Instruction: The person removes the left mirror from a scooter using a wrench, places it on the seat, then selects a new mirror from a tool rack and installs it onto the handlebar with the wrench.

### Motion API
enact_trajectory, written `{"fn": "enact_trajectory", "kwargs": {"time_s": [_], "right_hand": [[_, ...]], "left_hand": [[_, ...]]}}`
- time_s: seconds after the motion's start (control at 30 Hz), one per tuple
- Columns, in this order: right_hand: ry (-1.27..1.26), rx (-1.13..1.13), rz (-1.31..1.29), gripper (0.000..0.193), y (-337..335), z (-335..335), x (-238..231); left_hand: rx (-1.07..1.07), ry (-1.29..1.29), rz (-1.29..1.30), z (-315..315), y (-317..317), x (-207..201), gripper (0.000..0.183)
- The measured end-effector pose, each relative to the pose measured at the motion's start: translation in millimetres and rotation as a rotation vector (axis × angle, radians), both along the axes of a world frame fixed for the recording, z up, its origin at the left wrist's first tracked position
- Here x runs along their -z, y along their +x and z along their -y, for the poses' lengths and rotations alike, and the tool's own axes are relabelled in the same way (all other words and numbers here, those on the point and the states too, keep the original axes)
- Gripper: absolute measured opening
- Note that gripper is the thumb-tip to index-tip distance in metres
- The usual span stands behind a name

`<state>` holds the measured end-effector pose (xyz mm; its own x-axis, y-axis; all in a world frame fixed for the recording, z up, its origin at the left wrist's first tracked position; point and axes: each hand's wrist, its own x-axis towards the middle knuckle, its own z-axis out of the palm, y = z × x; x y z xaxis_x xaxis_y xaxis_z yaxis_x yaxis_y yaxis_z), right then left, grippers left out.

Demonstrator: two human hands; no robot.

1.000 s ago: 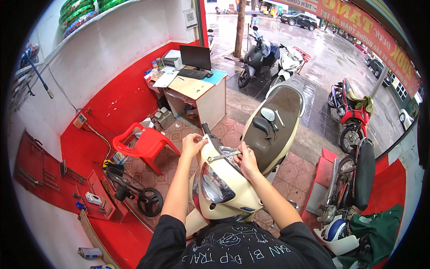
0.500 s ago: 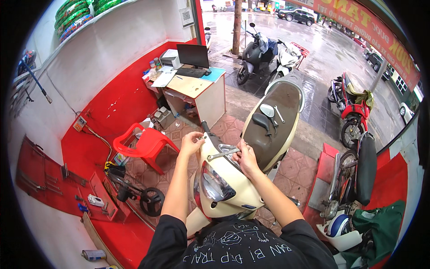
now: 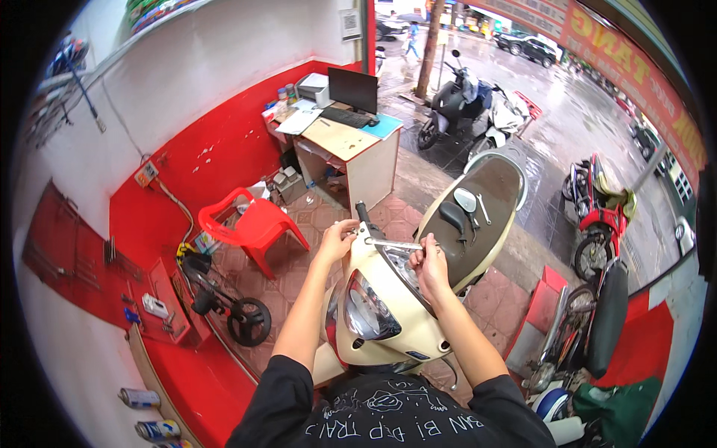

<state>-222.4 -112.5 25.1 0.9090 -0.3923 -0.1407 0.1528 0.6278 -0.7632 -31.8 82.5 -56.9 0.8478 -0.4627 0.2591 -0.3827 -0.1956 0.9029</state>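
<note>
A cream scooter (image 3: 373, 287) stands before me with its headlight toward me. My right hand (image 3: 430, 267) is closed round a silver wrench (image 3: 396, 244), which lies across the handlebar cover. The wrench's far end reaches the cover's left corner, close to my left hand (image 3: 340, 240). There the left fingers are pinched together at the mirror mount; what they hold, if anything, is too small to make out. On the brown seat (image 3: 489, 177) lie two black mirrors, one glass up (image 3: 465, 199) and one back up (image 3: 452, 214), beside a second wrench (image 3: 485, 210).
A red plastic chair (image 3: 254, 228) stands left of the scooter, near a desk (image 3: 347, 142) with a monitor (image 3: 352, 89). Tools hang on a red wall board (image 3: 63, 231). Another motorbike (image 3: 597, 321) is parked on the right. Scooters and a wet street lie beyond.
The view has shifted, so the scene sits further right. The wrench's far end has moved to the left corner of the handlebar cover, near my left fingers; before, it lay lower on the cover.
</note>
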Motion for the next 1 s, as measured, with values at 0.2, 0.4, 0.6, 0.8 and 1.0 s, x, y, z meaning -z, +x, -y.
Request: {"fn": "enact_trajectory", "kwargs": {"time_s": [0.2, 0.4, 0.6, 0.8, 1.0], "right_hand": [[-0.065, -0.158, -0.018, 0.032, 43, 12, -1], [-0.051, -0.176, -0.102, 0.030, 66, 13, 33], [-0.050, -0.233, -0.091, 0.031, 76, 11, 38], [-0.047, -0.264, -0.138, 0.031, 77, 24, 43], [0.068, -0.253, -0.196, 0.027, 109, 41, 53]], "left_hand": [[-0.132, 0.010, -0.092, 5, -18, -21, 0.035], [-0.202, -0.013, -0.050, 11, -26, -20, 0.040], [-0.143, -0.150, -0.101, 8, -20, -4, 0.036], [-0.073, -0.128, -0.156, 7, -21, -3, 0.035], [-0.114, -0.154, -0.187, 1, -23, -2, 0.034]]}}
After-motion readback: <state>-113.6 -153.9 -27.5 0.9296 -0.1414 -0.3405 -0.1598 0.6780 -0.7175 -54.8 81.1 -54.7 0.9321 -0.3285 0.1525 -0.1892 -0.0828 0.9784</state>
